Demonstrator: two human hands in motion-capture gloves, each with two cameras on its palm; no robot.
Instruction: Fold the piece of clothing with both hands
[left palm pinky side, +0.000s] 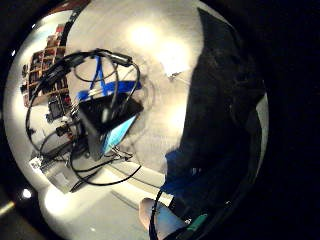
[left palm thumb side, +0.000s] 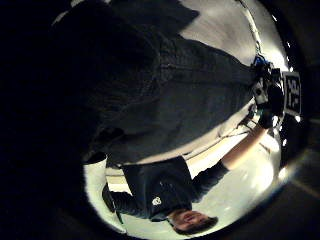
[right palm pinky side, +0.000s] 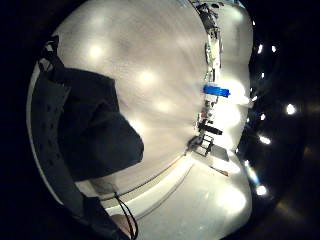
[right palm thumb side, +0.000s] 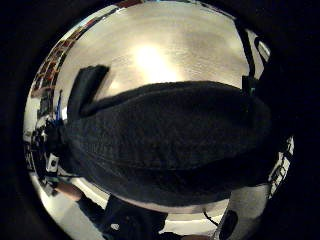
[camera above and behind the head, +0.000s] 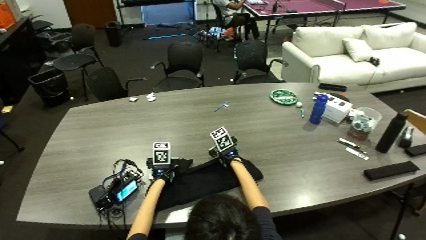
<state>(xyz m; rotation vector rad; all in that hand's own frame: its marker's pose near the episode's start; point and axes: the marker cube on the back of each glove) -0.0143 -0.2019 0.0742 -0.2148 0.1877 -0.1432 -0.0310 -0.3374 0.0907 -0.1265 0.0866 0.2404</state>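
Observation:
A black garment (camera above and behind the head: 206, 182) lies bunched on the grey table (camera above and behind the head: 266, 125) just in front of the person. My left hand (camera above and behind the head: 160, 172) pinches its far left corner. My right hand (camera above and behind the head: 230, 159) grips its far edge, nearer the right end. In the left thumb side palm view the dark cloth (left palm thumb side: 190, 100) stretches across to the right hand (left palm thumb side: 267, 100) at its other end. In the right thumb side palm view the cloth (right palm thumb side: 165, 140) fills the picture close to the palm, with the left hand (right palm thumb side: 50, 142) at its far end. The fingers themselves are hidden by cloth.
A small device with a lit screen and tangled cables (camera above and behind the head: 116, 192) lies just left of the left hand. At the table's right end stand a blue bottle (camera above and behind the head: 319, 109), a white box (camera above and behind the head: 336, 107), a green plate (camera above and behind the head: 284, 96), a black bottle (camera above and behind the head: 389, 132) and a black case (camera above and behind the head: 389, 170).

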